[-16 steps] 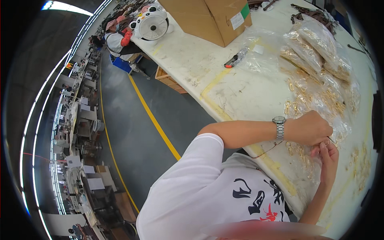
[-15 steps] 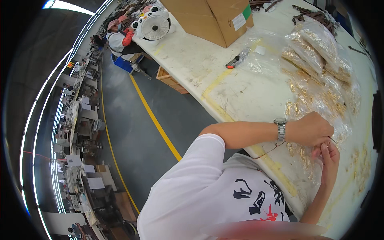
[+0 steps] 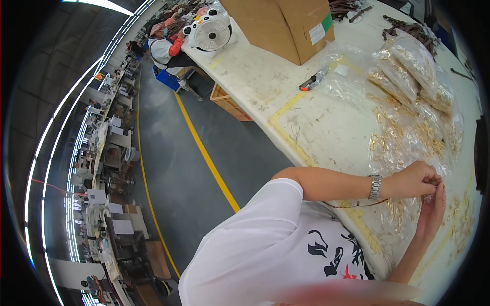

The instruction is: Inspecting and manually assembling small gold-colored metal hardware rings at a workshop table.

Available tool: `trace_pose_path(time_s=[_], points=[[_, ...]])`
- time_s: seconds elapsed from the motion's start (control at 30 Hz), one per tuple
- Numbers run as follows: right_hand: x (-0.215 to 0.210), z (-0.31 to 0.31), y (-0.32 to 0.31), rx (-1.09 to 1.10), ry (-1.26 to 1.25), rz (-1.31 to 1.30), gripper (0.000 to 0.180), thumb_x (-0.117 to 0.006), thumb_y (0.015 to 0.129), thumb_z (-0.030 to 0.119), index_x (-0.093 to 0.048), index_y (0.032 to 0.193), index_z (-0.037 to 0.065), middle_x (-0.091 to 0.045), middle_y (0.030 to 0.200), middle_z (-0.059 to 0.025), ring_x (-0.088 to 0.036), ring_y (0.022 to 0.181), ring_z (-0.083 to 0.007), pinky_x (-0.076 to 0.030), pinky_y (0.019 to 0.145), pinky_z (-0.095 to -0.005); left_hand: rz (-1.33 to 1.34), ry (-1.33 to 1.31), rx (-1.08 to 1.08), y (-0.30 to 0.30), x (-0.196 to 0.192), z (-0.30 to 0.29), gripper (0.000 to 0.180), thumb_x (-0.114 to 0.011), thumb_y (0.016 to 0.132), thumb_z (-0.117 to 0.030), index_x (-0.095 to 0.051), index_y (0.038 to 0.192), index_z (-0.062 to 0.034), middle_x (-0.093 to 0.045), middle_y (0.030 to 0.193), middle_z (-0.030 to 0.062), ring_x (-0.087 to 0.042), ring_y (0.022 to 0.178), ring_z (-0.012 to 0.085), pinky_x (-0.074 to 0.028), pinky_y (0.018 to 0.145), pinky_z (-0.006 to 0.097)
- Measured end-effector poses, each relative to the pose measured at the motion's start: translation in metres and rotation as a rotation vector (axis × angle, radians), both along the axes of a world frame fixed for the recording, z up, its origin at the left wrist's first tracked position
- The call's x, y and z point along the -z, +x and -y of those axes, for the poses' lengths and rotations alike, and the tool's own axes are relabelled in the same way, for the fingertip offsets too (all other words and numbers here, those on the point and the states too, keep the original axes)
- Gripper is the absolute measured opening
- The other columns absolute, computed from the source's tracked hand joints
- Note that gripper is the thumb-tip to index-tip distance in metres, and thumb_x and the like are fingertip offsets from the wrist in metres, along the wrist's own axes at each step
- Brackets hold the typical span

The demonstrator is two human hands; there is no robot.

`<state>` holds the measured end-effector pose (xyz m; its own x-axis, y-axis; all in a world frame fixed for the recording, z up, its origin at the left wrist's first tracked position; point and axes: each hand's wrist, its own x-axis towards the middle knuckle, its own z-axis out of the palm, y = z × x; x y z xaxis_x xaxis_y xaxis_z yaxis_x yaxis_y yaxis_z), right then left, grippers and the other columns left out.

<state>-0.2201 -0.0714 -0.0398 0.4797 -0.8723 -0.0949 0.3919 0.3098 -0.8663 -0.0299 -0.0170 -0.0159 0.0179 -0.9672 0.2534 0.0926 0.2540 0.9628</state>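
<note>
My left hand (image 3: pixel 414 180), on an arm wearing a silver watch, has its fingers closed and meets the fingertips of my right hand (image 3: pixel 432 214). A thin reddish-brown cord (image 3: pixel 357 205) runs from near my body to beneath my left hand and appears to be held in it. The fingers of my right hand are pinched together; whatever lies between them is too small and hidden to make out. Around both hands, gold-coloured snap hooks (image 3: pixel 398 137) lie loose on clear plastic. More hooks (image 3: pixel 395 214) lie beside my left wrist, toward the table's near edge.
Filled clear plastic bags (image 3: pixel 408 66) are piled farther back on the white table (image 3: pixel 255 71). A box cutter (image 3: pixel 308 84), a cardboard box (image 3: pixel 286 28) and a white animal-shaped fan (image 3: pixel 212 34) stand or lie beyond. Another person (image 3: pixel 162 51) sits at the far left side, beside a blue crate (image 3: pixel 167 79).
My left hand has shifted right and slightly nearer, and its fingertips now meet those of my right hand. The cord has been drawn straighter. The whole view has swung slightly.
</note>
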Motion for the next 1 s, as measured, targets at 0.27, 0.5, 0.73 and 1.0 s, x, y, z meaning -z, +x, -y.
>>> trace_pose_path(time_s=[0.27,0.5,0.73,1.0], points=[[-0.042,-0.036,0.033,0.006,-0.005,-0.135,0.049,-0.044,0.113,0.038,-0.061,0.139,0.0,-0.071,0.129,-0.0109,-0.068,0.1,-0.0116,-0.049,0.064,-0.0233,0.096,0.26,0.249,0.016,-0.003,-0.015,0.024,-0.066,0.1,-0.021,-0.076,0.094,-0.0002,-0.075,0.083,0.0022,-0.054,0.058,0.0055,-0.043,0.051,0.025],[-0.042,-0.038,0.037,0.061,-0.014,0.068,0.054,-0.042,0.114,0.042,-0.058,0.143,-0.001,-0.072,0.128,-0.0183,-0.072,0.096,-0.0152,-0.054,0.067,-0.0244,-0.014,0.394,0.331,0.023,-0.022,-0.017,0.023,-0.063,0.107,-0.019,-0.074,0.108,0.0008,-0.074,0.087,0.0033,-0.044,0.053,0.002,-0.033,0.048,0.02],[-0.035,-0.041,0.028,0.153,0.012,-0.11,0.046,-0.051,0.112,0.036,-0.065,0.134,-0.002,-0.074,0.123,-0.0144,-0.071,0.095,-0.0139,-0.056,0.075,-0.0266,-0.067,0.378,0.295,0.016,-0.015,-0.016,0.02,-0.063,0.105,-0.014,-0.073,0.116,0.0005,-0.074,0.09,0.0029,-0.043,0.054,0.0018,-0.033,0.049,0.019],[-0.036,-0.04,0.025,0.196,-0.123,-0.177,0.028,-0.066,0.104,0.021,-0.077,0.111,-0.004,-0.073,0.088,-0.0053,-0.062,0.069,-0.0106,-0.053,0.072,-0.0254,0.013,0.432,0.349,0.026,-0.019,-0.013,0.022,-0.064,0.102,-0.006,-0.071,0.122,0.0009,-0.076,0.094,0.0024,-0.044,0.059,0.0007,-0.034,0.052,0.019]])
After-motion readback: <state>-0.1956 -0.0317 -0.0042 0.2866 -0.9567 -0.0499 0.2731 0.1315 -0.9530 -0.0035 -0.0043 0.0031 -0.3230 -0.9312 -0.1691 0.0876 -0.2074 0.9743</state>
